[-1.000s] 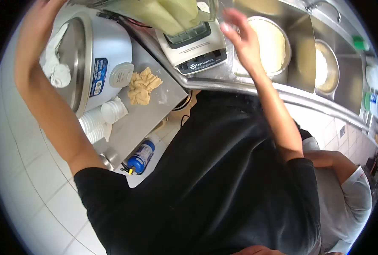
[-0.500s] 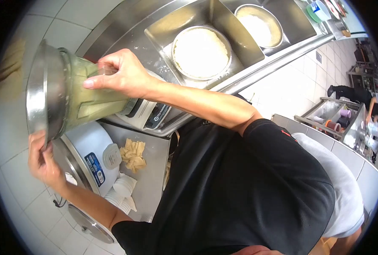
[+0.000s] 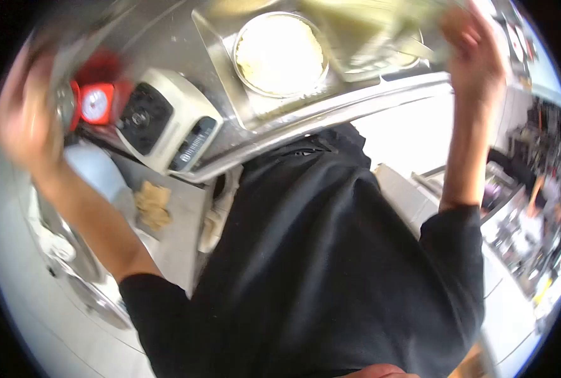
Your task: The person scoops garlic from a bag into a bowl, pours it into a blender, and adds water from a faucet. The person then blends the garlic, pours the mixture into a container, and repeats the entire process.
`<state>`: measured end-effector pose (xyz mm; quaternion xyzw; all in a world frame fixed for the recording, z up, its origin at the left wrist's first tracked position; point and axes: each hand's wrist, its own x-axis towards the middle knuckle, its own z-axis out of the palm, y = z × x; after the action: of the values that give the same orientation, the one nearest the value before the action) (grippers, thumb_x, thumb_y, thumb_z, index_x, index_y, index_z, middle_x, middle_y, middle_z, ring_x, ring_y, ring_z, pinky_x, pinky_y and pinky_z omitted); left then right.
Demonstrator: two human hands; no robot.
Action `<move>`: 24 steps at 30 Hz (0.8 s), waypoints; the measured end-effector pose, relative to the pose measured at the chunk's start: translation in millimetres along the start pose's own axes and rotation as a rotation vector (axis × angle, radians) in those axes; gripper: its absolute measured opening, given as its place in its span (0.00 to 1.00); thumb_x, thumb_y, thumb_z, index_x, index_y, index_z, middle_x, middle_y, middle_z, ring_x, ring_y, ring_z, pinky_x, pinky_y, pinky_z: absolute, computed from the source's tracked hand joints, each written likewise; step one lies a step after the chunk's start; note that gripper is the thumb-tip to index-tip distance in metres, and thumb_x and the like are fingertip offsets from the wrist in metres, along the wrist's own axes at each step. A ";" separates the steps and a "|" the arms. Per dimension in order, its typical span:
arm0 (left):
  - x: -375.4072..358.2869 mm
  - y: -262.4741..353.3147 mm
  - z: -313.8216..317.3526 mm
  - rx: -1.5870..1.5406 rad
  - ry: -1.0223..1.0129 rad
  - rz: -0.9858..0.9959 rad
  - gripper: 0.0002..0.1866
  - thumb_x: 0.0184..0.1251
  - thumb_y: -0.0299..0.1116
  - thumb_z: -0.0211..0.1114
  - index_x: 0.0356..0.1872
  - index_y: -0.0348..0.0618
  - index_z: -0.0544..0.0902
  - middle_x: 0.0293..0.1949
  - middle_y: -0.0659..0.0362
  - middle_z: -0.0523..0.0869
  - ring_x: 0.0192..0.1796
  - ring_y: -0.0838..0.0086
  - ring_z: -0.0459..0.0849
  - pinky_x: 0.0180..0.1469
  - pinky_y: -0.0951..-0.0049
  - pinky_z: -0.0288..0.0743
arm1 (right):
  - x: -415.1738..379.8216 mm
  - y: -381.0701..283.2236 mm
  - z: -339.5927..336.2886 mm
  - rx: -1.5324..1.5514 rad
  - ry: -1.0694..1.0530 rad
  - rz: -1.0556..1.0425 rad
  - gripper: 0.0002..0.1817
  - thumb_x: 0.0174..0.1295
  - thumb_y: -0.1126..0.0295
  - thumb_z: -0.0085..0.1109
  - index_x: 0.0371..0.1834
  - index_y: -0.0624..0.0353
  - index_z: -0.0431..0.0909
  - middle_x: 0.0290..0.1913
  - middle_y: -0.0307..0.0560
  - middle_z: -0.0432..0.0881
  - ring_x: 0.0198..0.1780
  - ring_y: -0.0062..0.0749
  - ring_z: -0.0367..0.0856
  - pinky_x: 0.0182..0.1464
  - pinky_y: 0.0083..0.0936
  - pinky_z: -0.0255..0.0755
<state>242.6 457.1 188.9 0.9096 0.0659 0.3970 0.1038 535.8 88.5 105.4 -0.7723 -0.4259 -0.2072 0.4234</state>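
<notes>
Two bare hands are raised, one at either side of the view, both blurred. The right hand (image 3: pixel 473 53) has its grip closed on the jar (image 3: pixel 369 34), at the end by its handle, though the fingers are too smeared to count. The jar is see-through with a pale green tint, and it hangs over the sink (image 3: pixel 246 120), in front of the second pan (image 3: pixel 411 55), only part of which shows. Its exact tilt is unclear.

The left hand (image 3: pixel 31 120) is up at the far left, beside a blurred metallic shape (image 3: pixel 63 104). Whether its grip is wide, narrow or holding that shape, I cannot tell.

Between the hands, the first pan (image 3: pixel 280 55) sits in the sink with something pale and lumpy in it. Left of the sink, the blender base (image 3: pixel 167 123) stands on the steel surface (image 3: pixel 167 47), its dark top and label panel showing. A red scale (image 3: pixel 96 103) with a round dial is just beside it. Lower down, a crumpled tan cloth (image 3: pixel 152 205) lies on a lower surface (image 3: pixel 183 242), near a rounded pale appliance (image 3: pixel 94 170).
</notes>
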 end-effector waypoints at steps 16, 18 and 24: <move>-161.5 194.0 204.5 -0.160 -0.025 -1.100 0.14 0.61 0.37 0.65 0.29 0.34 0.77 0.23 0.69 0.71 0.27 0.85 0.64 0.28 0.83 0.56 | 51.8 380.9 -60.4 -0.169 -1.058 0.301 0.21 0.57 0.55 0.64 0.33 0.67 0.78 0.25 0.43 0.77 0.29 0.26 0.68 0.34 0.24 0.66; -165.6 230.2 199.1 -0.125 0.067 -1.230 0.10 0.61 0.31 0.65 0.33 0.33 0.80 0.26 0.69 0.75 0.29 0.86 0.67 0.31 0.86 0.60 | 37.0 432.6 -36.4 -0.257 -1.188 0.172 0.25 0.58 0.51 0.61 0.31 0.69 0.75 0.24 0.53 0.75 0.27 0.34 0.67 0.35 0.30 0.66; -183.8 299.8 153.0 0.084 0.058 -1.349 0.10 0.62 0.31 0.65 0.35 0.32 0.81 0.29 0.66 0.79 0.32 0.85 0.71 0.36 0.86 0.63 | -0.1 489.7 44.8 -0.400 -1.368 -0.039 0.26 0.63 0.50 0.50 0.35 0.69 0.75 0.33 0.68 0.76 0.39 0.60 0.76 0.41 0.44 0.67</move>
<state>242.1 108.3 29.5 0.6614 0.6375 0.2667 0.2916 942.0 -10.9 -153.4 -0.7843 -0.5637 0.2420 -0.0925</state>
